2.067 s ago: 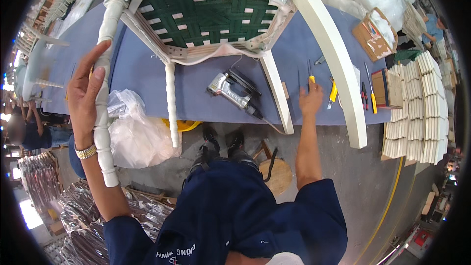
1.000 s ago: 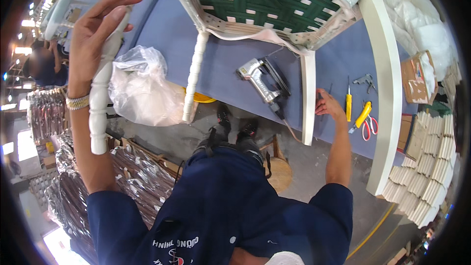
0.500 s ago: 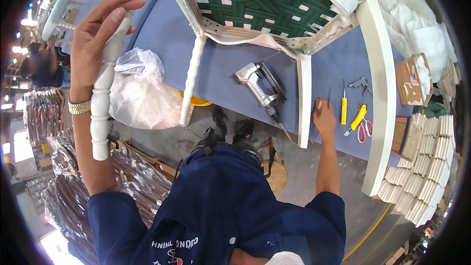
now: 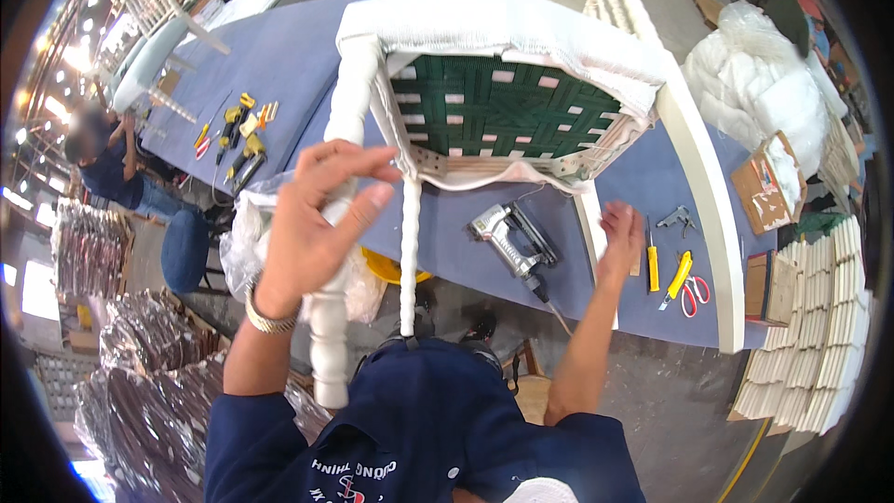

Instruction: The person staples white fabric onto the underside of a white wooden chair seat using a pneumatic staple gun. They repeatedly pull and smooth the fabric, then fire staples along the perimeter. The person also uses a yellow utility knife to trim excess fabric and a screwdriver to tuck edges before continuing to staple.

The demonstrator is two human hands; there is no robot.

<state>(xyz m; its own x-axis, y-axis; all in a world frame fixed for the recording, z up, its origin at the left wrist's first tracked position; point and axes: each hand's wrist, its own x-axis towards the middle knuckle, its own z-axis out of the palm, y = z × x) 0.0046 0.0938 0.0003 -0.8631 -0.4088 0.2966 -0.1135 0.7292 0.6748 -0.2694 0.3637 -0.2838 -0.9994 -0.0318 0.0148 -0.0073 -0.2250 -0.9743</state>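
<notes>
I'm seeing the left hand [image 4: 318, 224] opening wider, its thumb and fingers parting across the turned leg [image 4: 330, 345]; I can't tell whether it's touching. The right hand [image 4: 619, 235], blurring, is shifting over the straight leg [image 4: 593, 224], half curled, its hold unclear. Beyond, the tipped chair [image 4: 503, 112] is lying on the table [image 4: 447, 224], apparently needing less steadying.

Right grip [image 4: 620, 235] now overlaps straight chair leg [image 4: 590, 219].
</notes>
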